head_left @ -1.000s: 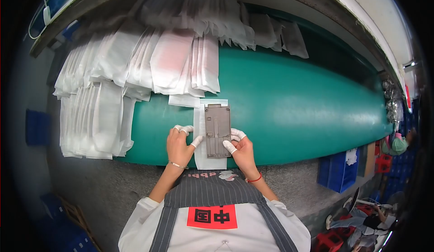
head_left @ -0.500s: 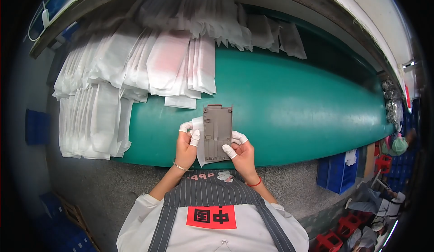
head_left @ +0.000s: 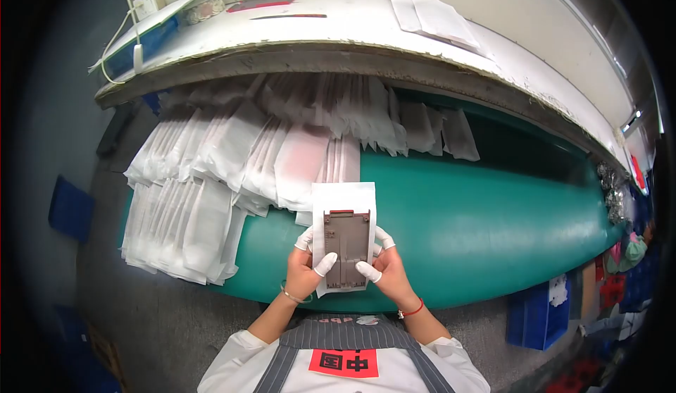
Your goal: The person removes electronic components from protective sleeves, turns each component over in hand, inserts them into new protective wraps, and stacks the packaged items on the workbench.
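Note:
A grey-brown rectangular plastic panel [head_left: 347, 241] lies against a white sleeve [head_left: 343, 193], which reaches past its top end. My left hand [head_left: 307, 266] grips the panel and sleeve at the left edge, its thumb on the panel's face. On the opposite edge my right hand [head_left: 386, 263] holds both as well, thumb on the front and fingers behind. White covers sit on the thumbs and some fingers. Whether the panel is inside the sleeve or only on top of it, I cannot tell.
Rows of white sleeves [head_left: 179, 227] cover the left and back of the green table [head_left: 451, 238]. A white shelf [head_left: 352, 30] runs above the back edge, with papers [head_left: 440, 21] on it. A blue crate [head_left: 539, 312] stands at the right.
The sleeve has come squarely behind the panel, with both hands now on its edges. The view has tilted up, bringing the shelf top into sight.

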Demonstrator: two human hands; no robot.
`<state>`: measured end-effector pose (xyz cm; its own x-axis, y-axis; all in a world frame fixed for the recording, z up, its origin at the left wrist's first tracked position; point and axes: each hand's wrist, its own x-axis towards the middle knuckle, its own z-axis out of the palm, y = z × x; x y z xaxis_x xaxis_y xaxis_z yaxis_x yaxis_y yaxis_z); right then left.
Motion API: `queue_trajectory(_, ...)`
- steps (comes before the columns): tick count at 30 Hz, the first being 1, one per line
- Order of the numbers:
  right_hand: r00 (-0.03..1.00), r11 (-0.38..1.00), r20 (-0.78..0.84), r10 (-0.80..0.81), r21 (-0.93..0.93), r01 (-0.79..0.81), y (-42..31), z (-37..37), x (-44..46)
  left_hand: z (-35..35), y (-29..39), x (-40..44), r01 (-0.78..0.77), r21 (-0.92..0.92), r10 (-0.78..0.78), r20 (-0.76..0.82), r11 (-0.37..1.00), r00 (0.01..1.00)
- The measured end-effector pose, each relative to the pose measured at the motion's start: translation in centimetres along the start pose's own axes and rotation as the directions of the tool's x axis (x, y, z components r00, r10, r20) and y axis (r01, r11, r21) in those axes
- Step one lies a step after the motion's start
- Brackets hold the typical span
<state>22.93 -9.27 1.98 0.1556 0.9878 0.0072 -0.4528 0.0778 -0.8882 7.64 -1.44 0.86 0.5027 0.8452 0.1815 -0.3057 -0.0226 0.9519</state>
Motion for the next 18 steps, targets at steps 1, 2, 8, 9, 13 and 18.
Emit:
queue_trajectory(1, 1.0, 0.997, 0.028, -0.013, -0.077, 0.015, 0.0, 0.6, 0.5, -0.4, 0.0, -0.2, -0.012, 0.004, 0.012, -0.006, 1.0, 1.0)
queue_trajectory(2, 0.999, 0.997, 0.043, -0.016, -0.079, 0.02, 0.3, 1.1, 1.2, -1.0, 0.0, -0.4, -0.022, 0.01, 0.022, -0.026, 1.0, 0.999)
queue_trajectory(8, 0.825, 0.694, 0.473, -0.309, -0.481, 0.536, -3.6, 6.6, 7.3, -5.3, 6.5, 1.3, -0.311, 0.161, 0.331, -0.116, 0.937, 0.937)
queue_trajectory(9, 0.735, 0.637, 0.555, -0.389, -0.415, 0.65, -5.2, 8.3, 9.1, -6.5, 8.1, 2.1, -0.457, 0.251, 0.49, -0.086, 0.853, 0.867)
queue_trajectory(13, 0.565, 0.587, 0.423, -0.708, -0.092, 0.804, -12.0, 17.2, 18.7, -9.3, 13.6, 3.5, -0.706, 0.431, 0.816, -0.15, 0.562, 0.559)
queue_trajectory(18, 0.899, 0.782, 0.235, -0.369, -0.444, 0.438, -16.1, 22.5, 33.0, -13.1, 11.4, -1.0, -0.598, 0.443, 0.728, -0.219, 0.667, 0.65)
